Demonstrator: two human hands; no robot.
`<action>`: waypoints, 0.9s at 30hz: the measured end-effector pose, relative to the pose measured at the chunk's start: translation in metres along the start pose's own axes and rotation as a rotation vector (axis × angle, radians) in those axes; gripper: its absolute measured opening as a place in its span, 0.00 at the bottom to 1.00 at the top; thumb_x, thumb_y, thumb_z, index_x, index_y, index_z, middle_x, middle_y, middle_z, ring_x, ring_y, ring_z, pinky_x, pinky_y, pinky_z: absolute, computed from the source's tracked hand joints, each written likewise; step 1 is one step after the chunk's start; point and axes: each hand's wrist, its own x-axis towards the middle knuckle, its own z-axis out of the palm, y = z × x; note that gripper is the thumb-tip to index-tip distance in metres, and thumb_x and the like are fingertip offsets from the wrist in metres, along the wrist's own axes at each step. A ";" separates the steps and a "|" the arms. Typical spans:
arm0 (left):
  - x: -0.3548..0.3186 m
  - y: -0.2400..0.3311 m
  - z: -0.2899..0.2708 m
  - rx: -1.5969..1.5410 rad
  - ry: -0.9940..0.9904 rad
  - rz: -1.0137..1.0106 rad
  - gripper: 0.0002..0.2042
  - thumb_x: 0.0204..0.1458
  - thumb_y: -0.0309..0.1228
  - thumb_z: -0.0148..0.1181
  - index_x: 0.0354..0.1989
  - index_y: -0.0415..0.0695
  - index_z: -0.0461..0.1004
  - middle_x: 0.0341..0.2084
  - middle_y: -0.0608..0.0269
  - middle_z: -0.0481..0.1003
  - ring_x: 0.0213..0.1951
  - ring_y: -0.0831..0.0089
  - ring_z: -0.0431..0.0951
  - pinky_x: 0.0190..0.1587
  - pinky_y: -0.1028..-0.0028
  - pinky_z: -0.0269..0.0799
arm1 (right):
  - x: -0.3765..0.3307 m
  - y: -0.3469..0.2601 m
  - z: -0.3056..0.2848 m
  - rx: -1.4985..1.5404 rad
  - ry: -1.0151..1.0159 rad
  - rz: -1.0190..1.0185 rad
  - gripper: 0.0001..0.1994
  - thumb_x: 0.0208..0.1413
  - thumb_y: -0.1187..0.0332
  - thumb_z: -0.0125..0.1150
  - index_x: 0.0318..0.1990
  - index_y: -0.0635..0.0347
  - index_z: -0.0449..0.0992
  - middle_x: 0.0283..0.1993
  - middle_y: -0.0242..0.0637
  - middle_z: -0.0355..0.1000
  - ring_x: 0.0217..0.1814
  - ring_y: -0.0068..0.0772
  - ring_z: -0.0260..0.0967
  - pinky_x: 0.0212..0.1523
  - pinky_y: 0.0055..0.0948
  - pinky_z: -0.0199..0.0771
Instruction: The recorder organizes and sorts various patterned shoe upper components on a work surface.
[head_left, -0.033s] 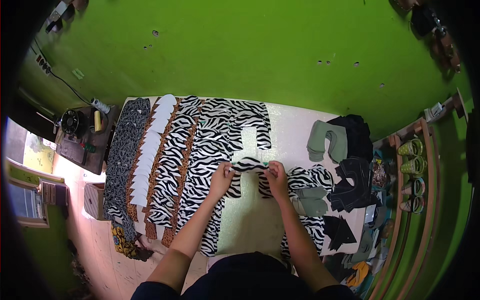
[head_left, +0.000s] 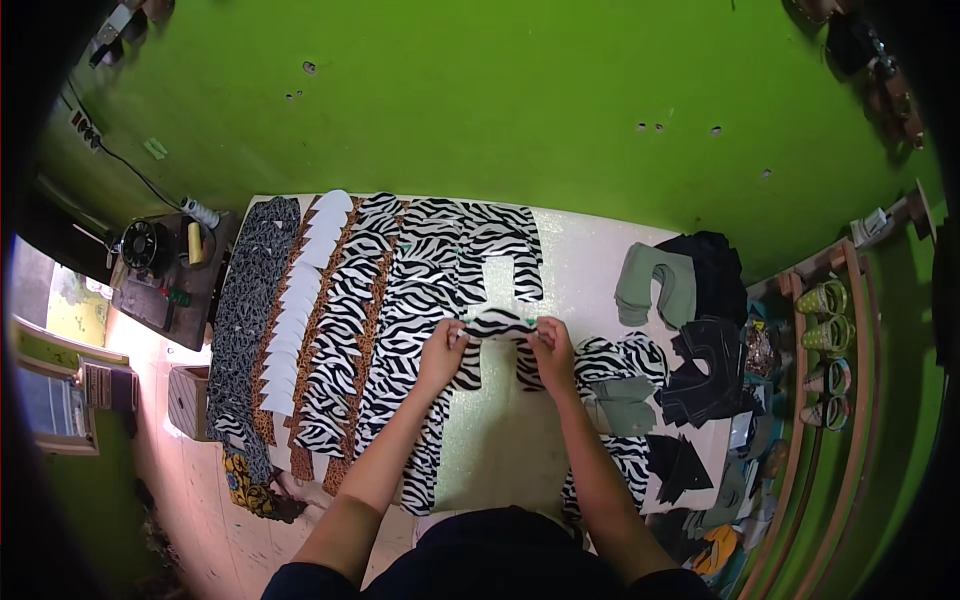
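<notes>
Over the middle of the table I hold a zebra-print U-shaped cut piece (head_left: pixel 500 323), its curved edge facing the far side. My left hand (head_left: pixel 441 358) pinches its left corner and my right hand (head_left: pixel 552 355) pinches the right one. Bits of green show at both pinched corners. Two zebra-print legs reach toward me below my hands; whether they belong to the held piece I cannot tell. Just beyond lies a similar U-shaped zebra piece (head_left: pixel 500 240), beside a long overlapping row of zebra pieces (head_left: pixel 415 310) on the left.
Left on the table (head_left: pixel 580 240) are white pieces (head_left: pixel 283 350), leopard-print pieces (head_left: pixel 267 395) and dark patterned pieces (head_left: pixel 258 300). Green pieces (head_left: pixel 640 280) and black pieces (head_left: pixel 705 370) lie right. A wooden rack (head_left: pixel 815 400) with sandals (head_left: pixel 826 332) stands against the green wall (head_left: pixel 480 100).
The zebra-print piece has risen slightly toward the far side, along with my hands. Both hands keep their pinch, and the laid-out pieces stay in place.
</notes>
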 end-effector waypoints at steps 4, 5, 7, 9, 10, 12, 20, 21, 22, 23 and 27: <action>0.045 0.012 -0.004 0.149 0.077 0.113 0.11 0.48 0.27 0.58 0.39 0.40 0.68 0.19 0.63 0.67 0.21 0.77 0.64 0.26 0.78 0.62 | 0.051 -0.003 0.017 0.008 0.080 -0.064 0.15 0.51 0.76 0.56 0.47 0.67 0.64 0.39 0.37 0.69 0.39 0.22 0.67 0.43 0.20 0.67; 0.056 0.014 -0.003 0.150 0.100 0.129 0.11 0.48 0.27 0.57 0.39 0.40 0.68 0.19 0.62 0.68 0.20 0.75 0.64 0.26 0.77 0.63 | 0.062 -0.004 0.020 0.008 0.076 -0.064 0.15 0.51 0.76 0.56 0.47 0.67 0.64 0.39 0.37 0.69 0.39 0.22 0.67 0.43 0.20 0.67; 0.073 0.026 0.000 0.181 0.106 0.074 0.09 0.47 0.24 0.57 0.38 0.39 0.68 0.21 0.55 0.70 0.23 0.64 0.70 0.29 0.71 0.66 | 0.083 -0.004 0.021 -0.103 0.106 -0.073 0.15 0.51 0.75 0.56 0.46 0.67 0.66 0.39 0.38 0.70 0.39 0.23 0.68 0.42 0.20 0.68; 0.086 0.024 -0.001 0.197 0.122 0.103 0.09 0.47 0.24 0.55 0.37 0.37 0.69 0.29 0.48 0.73 0.29 0.57 0.73 0.35 0.67 0.68 | 0.097 -0.006 0.029 -0.115 0.143 -0.093 0.11 0.50 0.76 0.57 0.41 0.68 0.69 0.40 0.41 0.71 0.39 0.25 0.69 0.41 0.21 0.69; 0.092 0.015 -0.002 0.255 0.170 0.176 0.09 0.48 0.24 0.56 0.38 0.38 0.69 0.26 0.50 0.72 0.26 0.60 0.72 0.32 0.69 0.68 | 0.101 -0.009 0.035 -0.194 0.146 -0.102 0.09 0.49 0.76 0.58 0.39 0.67 0.70 0.41 0.41 0.71 0.39 0.26 0.70 0.40 0.22 0.69; 0.100 0.010 -0.001 0.387 0.235 0.368 0.08 0.49 0.25 0.56 0.37 0.37 0.71 0.29 0.50 0.72 0.31 0.58 0.73 0.35 0.67 0.68 | 0.107 -0.011 0.039 -0.311 0.185 -0.165 0.06 0.47 0.77 0.58 0.35 0.65 0.74 0.40 0.42 0.71 0.37 0.30 0.71 0.38 0.23 0.71; 0.103 0.011 0.003 0.854 0.257 0.611 0.09 0.42 0.23 0.57 0.35 0.38 0.74 0.40 0.55 0.69 0.42 0.60 0.69 0.43 0.67 0.67 | 0.109 0.004 0.039 -0.938 0.131 -0.677 0.09 0.46 0.78 0.56 0.37 0.60 0.75 0.48 0.41 0.65 0.54 0.49 0.58 0.53 0.40 0.61; 0.102 0.010 0.004 0.852 0.259 0.611 0.09 0.42 0.23 0.57 0.35 0.38 0.74 0.40 0.55 0.69 0.42 0.60 0.69 0.43 0.67 0.67 | 0.108 0.005 0.039 -0.966 0.129 -0.650 0.09 0.46 0.78 0.55 0.37 0.60 0.75 0.50 0.42 0.64 0.57 0.51 0.55 0.56 0.43 0.58; 0.101 0.010 0.006 0.905 0.202 0.578 0.11 0.42 0.23 0.56 0.36 0.38 0.73 0.39 0.55 0.69 0.41 0.61 0.69 0.43 0.68 0.67 | 0.108 0.005 0.040 -0.966 0.130 -0.654 0.09 0.46 0.78 0.55 0.37 0.60 0.75 0.50 0.42 0.64 0.57 0.51 0.55 0.56 0.43 0.58; 0.101 0.011 0.006 0.958 0.145 0.547 0.12 0.42 0.23 0.55 0.37 0.39 0.73 0.39 0.54 0.69 0.40 0.61 0.69 0.42 0.69 0.67 | 0.108 0.004 0.041 -0.984 0.139 -0.632 0.10 0.46 0.77 0.54 0.38 0.59 0.75 0.50 0.44 0.63 0.57 0.50 0.55 0.56 0.44 0.57; 0.065 0.028 0.013 0.946 0.250 0.629 0.12 0.40 0.24 0.52 0.36 0.39 0.71 0.38 0.55 0.68 0.41 0.61 0.67 0.45 0.66 0.62 | 0.078 -0.009 0.036 -0.926 0.099 -0.607 0.12 0.48 0.75 0.53 0.41 0.58 0.74 0.53 0.48 0.60 0.56 0.51 0.55 0.56 0.45 0.57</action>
